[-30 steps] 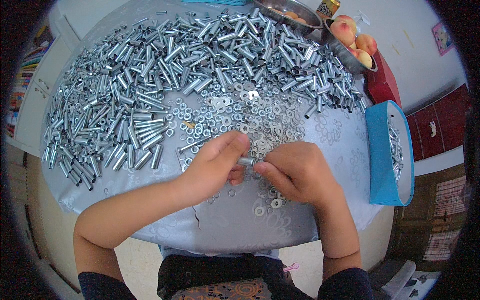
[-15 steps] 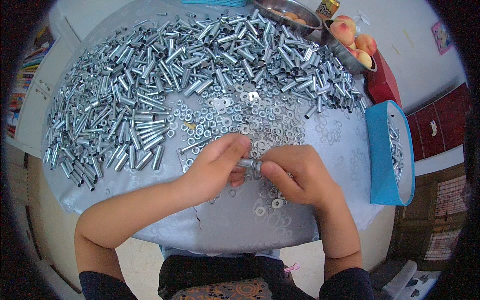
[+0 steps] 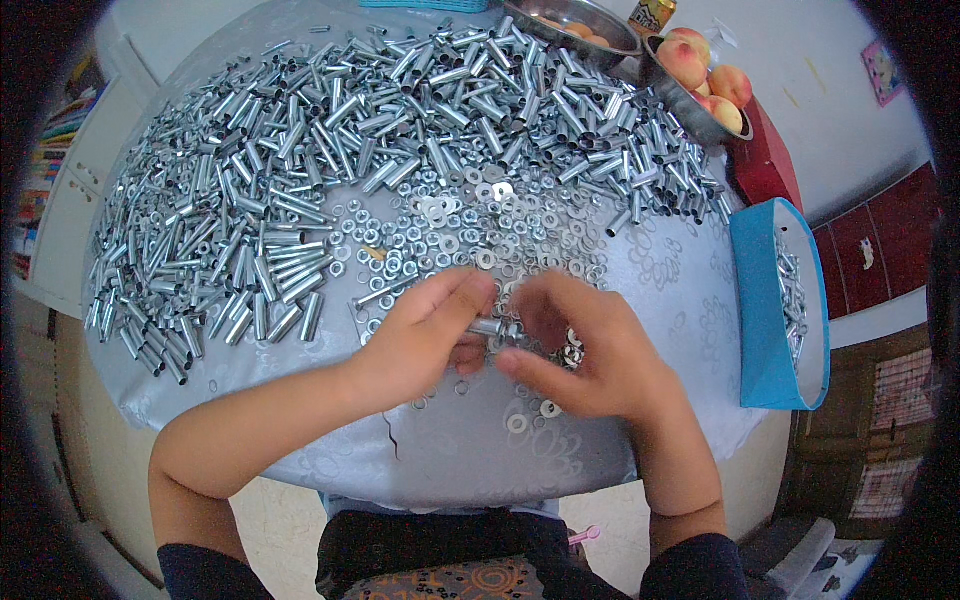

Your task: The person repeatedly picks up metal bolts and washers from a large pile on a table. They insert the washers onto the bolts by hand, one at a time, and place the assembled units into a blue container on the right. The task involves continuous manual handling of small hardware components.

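My left hand (image 3: 425,320) is closed around a silver metal sleeve bolt (image 3: 488,327), its end sticking out toward the right with a nut or washer at the tip. Just beside that tip is my right hand (image 3: 590,345), thumb and forefinger spread apart and slightly blurred. Several small washers and nuts (image 3: 572,352) show in the curl of its palm, held by the other fingers. Beneath and beyond both hands lies a spread of loose nuts and washers (image 3: 440,235). One long bolt (image 3: 385,292) lies by my left wrist.
A large heap of metal sleeves (image 3: 400,110) covers the table's far and left sides. At right stands a blue bin (image 3: 765,310) with metal parts inside. Steel bowls, one holding peaches (image 3: 690,62), a can (image 3: 652,15) and a red box (image 3: 765,160) sit at the far right.
My right thumb and forefinger have come off the bolt's end and spread apart, showing the small rings in the palm. My left hand still holds the bolt in nearly the same place.
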The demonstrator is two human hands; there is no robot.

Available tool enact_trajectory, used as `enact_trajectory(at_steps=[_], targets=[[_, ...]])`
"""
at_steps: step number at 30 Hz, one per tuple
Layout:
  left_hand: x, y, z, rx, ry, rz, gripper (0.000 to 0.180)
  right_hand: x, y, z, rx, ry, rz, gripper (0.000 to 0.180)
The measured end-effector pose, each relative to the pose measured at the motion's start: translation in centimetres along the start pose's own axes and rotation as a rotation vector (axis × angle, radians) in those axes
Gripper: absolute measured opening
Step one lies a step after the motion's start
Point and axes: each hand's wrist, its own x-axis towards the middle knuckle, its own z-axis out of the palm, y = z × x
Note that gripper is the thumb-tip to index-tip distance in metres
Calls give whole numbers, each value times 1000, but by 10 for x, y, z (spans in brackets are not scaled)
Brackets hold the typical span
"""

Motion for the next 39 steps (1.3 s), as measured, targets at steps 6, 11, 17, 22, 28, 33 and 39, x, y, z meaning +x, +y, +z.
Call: enact_trajectory(at_steps=[6,11,17,22,28,33,39], targets=[[3,-1,-8,55,-32,-34,33,-1,6,-1,46,-34,-11,26],[0,2,8,-51,28,17,28,1,9,5,34,-16,-79,26],[3,-2,-8,41,-17,-38,31,2,7,0,-110,-150,-7,25],[4,-4,-8,22,-50,-11,30,0,9,3,-53,58,-77,20],[5,-4,-10,-2,-25,-33,30,2,10,0,-123,-17,-166,17],[4,-3,-7,40,-14,-51,30,1,10,5,27,-50,-9,19],[4,-5,-7,45,-87,25,32,4,11,10,-108,62,-185,17]])
